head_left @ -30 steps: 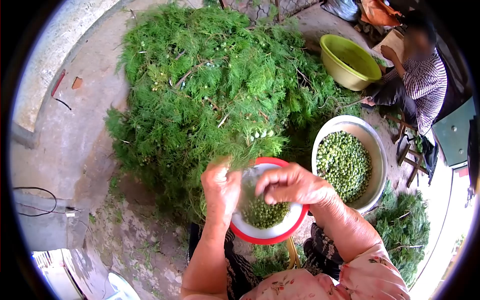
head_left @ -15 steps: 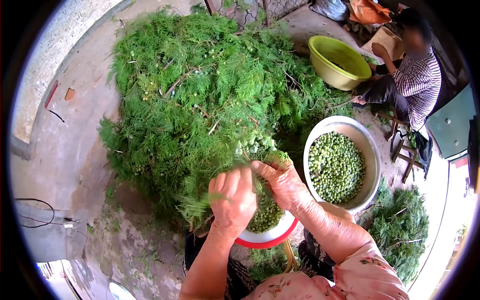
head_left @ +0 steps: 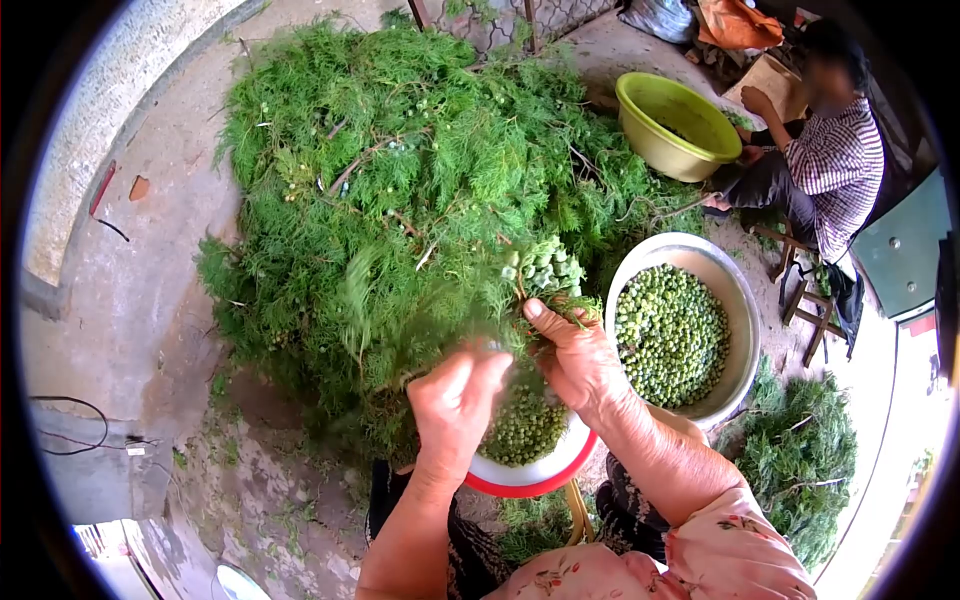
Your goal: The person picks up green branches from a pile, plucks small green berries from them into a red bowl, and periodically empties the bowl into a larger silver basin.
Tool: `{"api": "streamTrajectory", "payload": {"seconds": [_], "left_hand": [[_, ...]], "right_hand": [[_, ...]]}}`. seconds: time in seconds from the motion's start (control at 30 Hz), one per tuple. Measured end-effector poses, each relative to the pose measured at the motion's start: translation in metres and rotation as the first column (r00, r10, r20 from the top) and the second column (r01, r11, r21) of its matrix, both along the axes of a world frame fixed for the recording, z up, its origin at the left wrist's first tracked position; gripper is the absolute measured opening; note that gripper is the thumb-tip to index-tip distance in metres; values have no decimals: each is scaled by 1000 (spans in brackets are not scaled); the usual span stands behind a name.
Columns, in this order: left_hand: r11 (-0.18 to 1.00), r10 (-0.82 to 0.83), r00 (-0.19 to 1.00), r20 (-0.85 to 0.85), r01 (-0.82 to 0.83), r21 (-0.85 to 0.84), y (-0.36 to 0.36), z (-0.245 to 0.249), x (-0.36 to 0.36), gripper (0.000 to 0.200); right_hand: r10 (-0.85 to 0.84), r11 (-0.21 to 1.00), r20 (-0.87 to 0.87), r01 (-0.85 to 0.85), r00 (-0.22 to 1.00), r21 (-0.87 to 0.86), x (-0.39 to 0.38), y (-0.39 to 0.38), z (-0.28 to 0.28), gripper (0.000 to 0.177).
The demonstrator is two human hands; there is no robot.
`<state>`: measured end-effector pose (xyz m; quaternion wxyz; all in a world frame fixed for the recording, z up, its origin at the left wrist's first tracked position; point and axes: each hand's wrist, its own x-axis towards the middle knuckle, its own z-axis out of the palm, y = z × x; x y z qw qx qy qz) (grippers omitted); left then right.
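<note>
Cone cluster (head_left: 547,266) farther right, beyond right fingers (head_left: 553,325).

On my head feed, the right hand (head_left: 580,362) pinches a conifer sprig (head_left: 545,280) clustered with green cones (head_left: 555,262); the left hand (head_left: 455,398), blurred, is just beside it, near a red-rimmed basin (head_left: 530,485). I see a cone-filled metal basin (head_left: 718,270) to their right, the conifer heap (head_left: 400,170) ahead, and a seated person (head_left: 835,165) beside a yellow-green tub (head_left: 670,150).

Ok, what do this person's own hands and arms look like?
The left hand and right hand are ungloved, with no watch or bracelet visible. The pink fabric sleeve, printed with reddish flowers, leaves the right forearm uncovered; the left sleeve is out of view.
</note>
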<state>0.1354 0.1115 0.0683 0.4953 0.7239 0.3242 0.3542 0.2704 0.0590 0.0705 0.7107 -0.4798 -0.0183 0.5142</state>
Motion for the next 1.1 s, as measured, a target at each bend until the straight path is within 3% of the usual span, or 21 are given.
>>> {"api": "streamTrajectory", "payload": {"seconds": [0.07,0.1,0.17,0.27,0.47,0.63,0.73,0.77,0.87,0.9,1.0,1.03,1.1], "left_hand": [[981,-8,999,-35,1,-193,0,-9,5,21],[935,42,998,44,-23,-354,1,-11,7,23],[766,175,969,174,-24,-642,3,-17,8,28],[607,316,908,274,29,-794,9,-20,8,23],[471,410,828,382,167,-866,1,-19,12,18],[240,548,763,342,248,-939,13,-18,7,16],[288,545,749,377,255,-923,9,-9,11,18],[148,526,711,468,465,-873,19,-28,4,20],[316,475,739,478,364,-876,15,-22,2,21],[191,490,767,414,369,-910,20,-26,2,23],[463,589,764,263,-52,-885,15,-1,10,28],[528,592,754,284,-97,-844,22,-5,11,34],[572,660,715,230,-281,-770,22,7,11,28]], "right_hand": [[-55,995,-105,63,993,78,-1,2,-7,28],[-52,998,-116,57,992,40,-1,3,-5,28],[-31,991,-116,46,993,129,-4,4,-5,27],[-17,984,-128,39,992,174,-10,6,-9,27],[33,983,-212,6,977,181,-26,2,-19,19],[47,987,-239,-8,970,163,-30,3,-20,20],[41,992,-252,-8,967,129,-30,3,-13,22],[67,990,-272,-30,960,138,-28,1,-18,25],[101,987,-279,-62,955,146,-28,0,-22,29],[105,987,-274,-67,956,146,-29,1,-23,29],[258,958,-254,-212,932,194,-25,-2,-21,28],[256,964,-271,-225,928,142,-27,-1,-20,25],[423,905,-87,-425,902,2,-23,-3,-6,21]]}}
